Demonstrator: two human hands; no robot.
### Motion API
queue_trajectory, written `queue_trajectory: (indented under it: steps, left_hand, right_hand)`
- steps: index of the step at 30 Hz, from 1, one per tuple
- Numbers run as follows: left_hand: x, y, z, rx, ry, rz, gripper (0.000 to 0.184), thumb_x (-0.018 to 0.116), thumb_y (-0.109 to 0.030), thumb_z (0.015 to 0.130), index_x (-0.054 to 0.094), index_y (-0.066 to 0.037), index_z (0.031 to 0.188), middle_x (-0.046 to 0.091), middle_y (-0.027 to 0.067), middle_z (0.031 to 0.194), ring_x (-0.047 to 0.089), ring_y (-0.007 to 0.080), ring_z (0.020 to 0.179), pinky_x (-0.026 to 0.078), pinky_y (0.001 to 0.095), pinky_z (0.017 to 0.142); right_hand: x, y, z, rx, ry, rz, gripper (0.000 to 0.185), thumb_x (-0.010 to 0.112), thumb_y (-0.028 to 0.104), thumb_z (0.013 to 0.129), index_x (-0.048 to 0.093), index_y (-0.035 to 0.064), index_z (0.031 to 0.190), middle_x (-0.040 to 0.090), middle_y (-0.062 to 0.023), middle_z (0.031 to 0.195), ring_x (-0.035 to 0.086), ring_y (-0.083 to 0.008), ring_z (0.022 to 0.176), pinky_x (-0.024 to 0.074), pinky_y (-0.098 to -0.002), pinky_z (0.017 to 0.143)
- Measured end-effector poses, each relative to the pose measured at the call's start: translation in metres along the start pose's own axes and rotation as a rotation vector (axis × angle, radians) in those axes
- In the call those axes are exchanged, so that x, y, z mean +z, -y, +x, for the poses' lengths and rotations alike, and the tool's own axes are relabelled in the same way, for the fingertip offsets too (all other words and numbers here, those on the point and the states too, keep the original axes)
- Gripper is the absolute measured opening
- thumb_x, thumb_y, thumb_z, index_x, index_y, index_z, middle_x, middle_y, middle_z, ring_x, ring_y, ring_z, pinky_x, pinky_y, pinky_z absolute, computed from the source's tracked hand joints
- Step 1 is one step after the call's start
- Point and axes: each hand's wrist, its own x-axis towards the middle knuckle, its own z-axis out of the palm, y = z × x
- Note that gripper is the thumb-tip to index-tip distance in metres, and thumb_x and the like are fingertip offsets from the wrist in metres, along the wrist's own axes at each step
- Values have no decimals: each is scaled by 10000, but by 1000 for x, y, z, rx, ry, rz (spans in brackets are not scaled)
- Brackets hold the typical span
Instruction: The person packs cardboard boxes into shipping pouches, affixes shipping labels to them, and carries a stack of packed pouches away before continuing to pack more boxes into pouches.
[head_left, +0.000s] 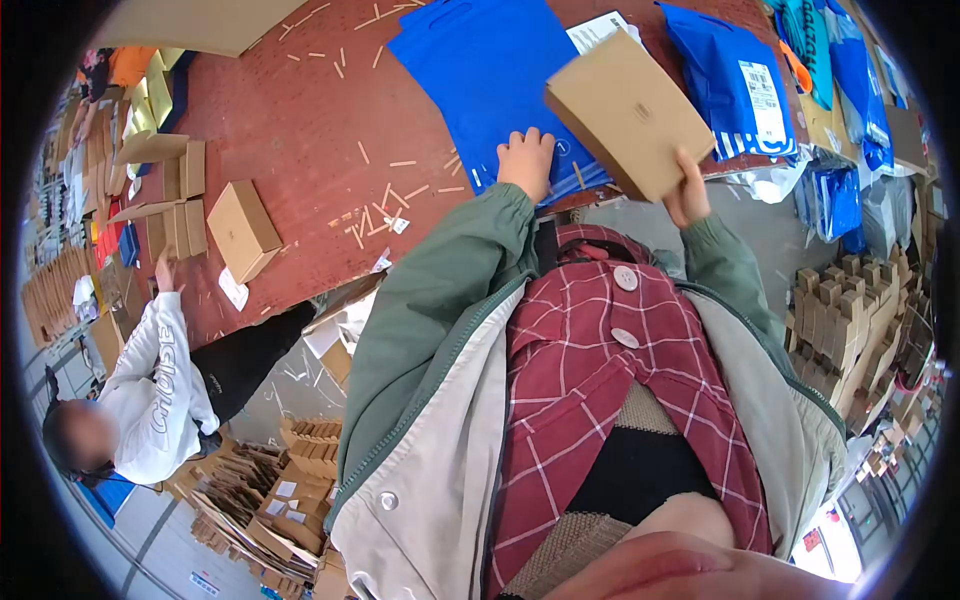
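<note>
A closed brown cardboard box (635, 110) is tilted over the blue plastic bag (470, 80) on the table. My right hand (688, 190) grips the box by its near right corner, thumb on the printed face. My left hand (525, 162) is on the near part of the bag, its fingers curled onto the blue plastic. The bag lies flat, with a handle cut-out at its far end. A printed white paper (600, 32) shows behind the box, partly hidden by it.
A filled blue bag with a label (762, 100) lies at the right. Thin strips (385, 215) are scattered on the red table (290, 110). Another cardboard box (243, 230) lies to the left, near a co-worker in a white sweatshirt (160, 390). Stacked cartons (840, 315) stand at right.
</note>
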Motion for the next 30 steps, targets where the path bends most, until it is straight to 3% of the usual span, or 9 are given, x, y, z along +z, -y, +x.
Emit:
queue_trajectory:
  steps: [3,5,7,13,16,19,23,26,30]
  left_hand:
    - [25,2,2,-51,-130,130,412,716,-120,637,568,-102,1021,528,102,1050,535,333,996,465,465,774]
    - [12,-2,-5,1,-189,-10,352,647,-55,682,569,-84,1024,538,112,1038,546,341,951,483,457,765]
    - [7,-3,0,43,-125,-12,346,635,-47,690,568,-80,1028,544,117,1019,552,343,934,493,454,757]
    - [24,12,18,20,-223,55,184,516,-71,809,598,-54,974,564,134,946,572,347,815,515,459,739]
    - [12,22,10,1,-292,-443,330,496,-119,909,570,-44,1222,579,158,1226,547,380,1106,448,441,937]
    - [-7,19,-7,73,-290,-318,374,475,-162,950,524,-58,1306,511,157,1358,454,358,1265,373,448,1037]
    - [-22,22,-13,71,-154,-312,404,460,-210,965,500,-79,1344,483,159,1390,414,342,1309,283,473,1103]
    - [-23,8,-11,66,-172,-294,414,447,-228,970,492,-76,1352,469,152,1405,409,339,1314,278,465,1107]
    - [-20,-5,-7,83,-191,-371,415,441,-240,976,494,-75,1353,458,152,1414,380,323,1339,242,458,1126]
  right_hand:
    - [-45,3,-38,52,-40,-86,649,524,394,935,332,-4,1410,495,-148,1364,507,-259,1234,421,-399,1017]
    - [-72,3,-58,201,-51,-184,655,541,390,925,338,-9,1403,502,-156,1351,518,-261,1221,425,-404,1019]
    - [-88,0,-76,260,-59,-191,656,548,384,920,341,-15,1398,502,-161,1349,526,-262,1212,435,-403,1010]
    - [-64,8,-85,372,-12,-290,644,562,375,913,359,-13,1385,513,-164,1333,552,-256,1184,471,-389,968]
    - [-46,1,-69,420,48,-323,626,561,379,914,381,-5,1374,526,-155,1319,560,-254,1169,476,-388,951]
    - [-34,-11,-66,426,11,-262,601,552,389,921,406,8,1361,542,-140,1303,568,-248,1143,467,-409,948]
    - [-8,-8,-85,354,-135,-75,594,529,364,946,349,23,1397,518,-136,1327,517,-244,1213,418,-427,1022]
    - [-6,-14,-95,348,-214,-123,577,549,373,937,375,49,1382,540,-107,1291,534,-231,1176,429,-432,1004]
    - [14,-17,-87,439,-132,-178,561,569,362,930,388,63,1370,537,-98,1275,536,-216,1159,437,-420,990]
